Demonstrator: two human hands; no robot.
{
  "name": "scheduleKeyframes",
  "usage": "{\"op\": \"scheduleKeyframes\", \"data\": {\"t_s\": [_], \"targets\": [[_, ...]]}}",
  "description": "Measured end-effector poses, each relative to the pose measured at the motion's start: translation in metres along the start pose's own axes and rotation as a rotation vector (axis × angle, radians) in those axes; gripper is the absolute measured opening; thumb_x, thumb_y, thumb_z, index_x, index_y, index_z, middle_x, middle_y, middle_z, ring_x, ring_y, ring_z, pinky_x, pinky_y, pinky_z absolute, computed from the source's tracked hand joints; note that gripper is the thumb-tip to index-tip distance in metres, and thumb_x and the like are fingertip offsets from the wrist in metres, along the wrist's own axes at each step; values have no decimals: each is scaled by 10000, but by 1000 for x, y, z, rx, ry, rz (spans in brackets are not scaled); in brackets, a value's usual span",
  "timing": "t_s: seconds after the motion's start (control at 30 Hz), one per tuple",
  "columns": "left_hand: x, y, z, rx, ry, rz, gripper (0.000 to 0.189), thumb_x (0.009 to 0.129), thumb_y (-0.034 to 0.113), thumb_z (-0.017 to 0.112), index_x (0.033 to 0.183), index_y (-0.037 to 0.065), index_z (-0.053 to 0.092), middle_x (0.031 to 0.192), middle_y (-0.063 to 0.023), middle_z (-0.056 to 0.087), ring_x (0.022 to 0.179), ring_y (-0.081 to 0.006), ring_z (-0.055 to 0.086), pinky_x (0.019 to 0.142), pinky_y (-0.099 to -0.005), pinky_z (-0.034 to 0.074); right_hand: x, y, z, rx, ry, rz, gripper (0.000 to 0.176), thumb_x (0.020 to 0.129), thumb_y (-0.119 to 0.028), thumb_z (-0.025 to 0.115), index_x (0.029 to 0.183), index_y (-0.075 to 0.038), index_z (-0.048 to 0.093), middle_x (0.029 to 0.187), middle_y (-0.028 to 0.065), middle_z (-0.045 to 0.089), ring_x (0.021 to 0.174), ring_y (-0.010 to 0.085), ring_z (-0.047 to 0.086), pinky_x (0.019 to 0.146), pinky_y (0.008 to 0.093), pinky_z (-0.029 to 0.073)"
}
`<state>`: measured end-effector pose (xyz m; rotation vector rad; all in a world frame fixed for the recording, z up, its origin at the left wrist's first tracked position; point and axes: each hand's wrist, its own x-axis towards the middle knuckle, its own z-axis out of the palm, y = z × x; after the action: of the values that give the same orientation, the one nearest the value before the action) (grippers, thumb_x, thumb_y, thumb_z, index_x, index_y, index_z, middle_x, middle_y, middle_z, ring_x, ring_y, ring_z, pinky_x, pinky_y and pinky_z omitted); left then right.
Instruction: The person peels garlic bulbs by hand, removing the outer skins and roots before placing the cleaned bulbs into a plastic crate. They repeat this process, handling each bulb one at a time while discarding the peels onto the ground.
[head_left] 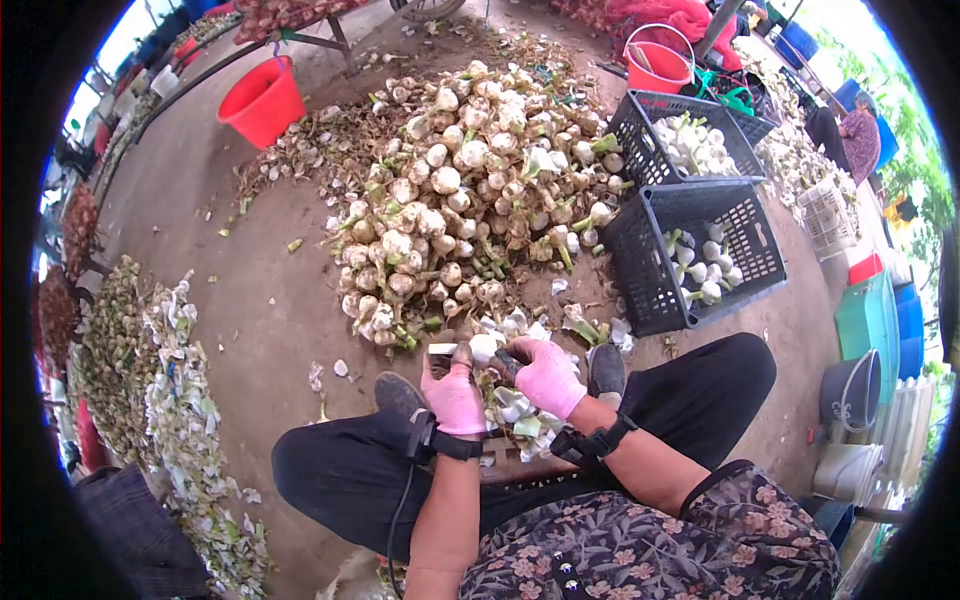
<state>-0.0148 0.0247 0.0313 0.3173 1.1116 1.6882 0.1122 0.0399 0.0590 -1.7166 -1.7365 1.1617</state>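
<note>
A white garlic bulb [486, 348] is between my two hands, just in front of the garlic heap. My left hand [455, 396], in a pink glove with a dark thumb tip, is closed on its pale stem side. My right hand [549, 377], also pink-gloved, has its dark fingertips pressed against the bulb's other side. Whether the right fingers also hold a small tool cannot be made out. Peeled garlic skins [514, 404] lie beneath my hands. Beyond them is a large heap of untrimmed garlic [470, 190].
Two black crates hold cleaned bulbs: a near crate [655, 290] and a far crate [640, 140]. A red bucket [262, 103] stands left of the heap, another red bucket [660, 66] behind the crates. Skins and trimmings [185, 400] line the left. A person [858, 138] sits at far right.
</note>
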Motion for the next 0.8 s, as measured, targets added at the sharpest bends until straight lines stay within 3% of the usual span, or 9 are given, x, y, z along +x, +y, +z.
{"op": "scheduleKeyframes", "data": {"t_s": [0.13,0.2,0.4,0.5,0.57,0.6,0.7,0.73,0.8], "targets": [[-9,0,4,225,-2,105,213,822,-13,647,1030,17,616,975,-46,648,877,-119,603,785,-254,489,5,10,3,101,-43,71,264,814,-217,687,942,9,638,725,102,643,660,134,595,590,307,468],[-9,-7,1,242,-40,140,226,822,-28,635,1043,12,601,1015,-66,645,897,-131,609,791,-262,501,9,24,8,398,-96,164,216,794,-158,627,929,10,646,750,169,651,673,231,629,641,340,488],[-17,-8,3,416,-145,257,215,819,-38,632,1025,11,595,1029,-76,644,896,-138,617,777,-270,510,12,27,6,449,-130,255,219,773,-127,625,942,9,648,700,150,641,612,180,603,594,305,481],[-13,-5,0,131,-36,7,183,855,6,613,1036,20,590,981,-71,647,858,-149,625,721,-263,527,9,26,4,259,-136,203,233,760,-153,590,941,-24,661,731,172,653,666,246,643,641,341,503],[-16,-3,10,-190,-32,-162,188,884,59,591,1072,48,582,977,-75,647,862,-177,635,720,-279,549,14,57,18,-246,-159,86,258,744,-197,548,921,-57,674,821,197,658,785,330,648,727,397,508],[-13,-1,9,-190,-37,-155,188,884,59,591,1072,48,582,977,-75,647,862,-177,635,720,-279,549,11,70,23,-296,-180,164,277,734,-231,530,908,-72,676,905,207,649,876,376,615,798,435,489],[-5,1,-4,-387,72,-300,191,912,119,558,1101,110,587,981,-62,648,859,-203,641,684,-307,567,3,71,14,-427,-386,236,283,777,-261,584,956,-59,668,938,201,655,898,344,628,805,406,491],[-4,-4,-11,-308,83,-293,192,911,130,563,1097,91,586,982,-72,645,853,-207,639,669,-308,562,-1,64,13,-427,-386,239,283,777,-261,584,956,-59,668,938,201,655,898,344,628,805,406,491],[6,-25,-20,-213,33,-288,194,909,144,570,1078,50,584,971,-93,637,835,-214,634,647,-307,549,7,48,-3,54,-318,86,342,766,-269,682,1029,-52,658,924,162,677,868,274,653,778,368,504]]}}
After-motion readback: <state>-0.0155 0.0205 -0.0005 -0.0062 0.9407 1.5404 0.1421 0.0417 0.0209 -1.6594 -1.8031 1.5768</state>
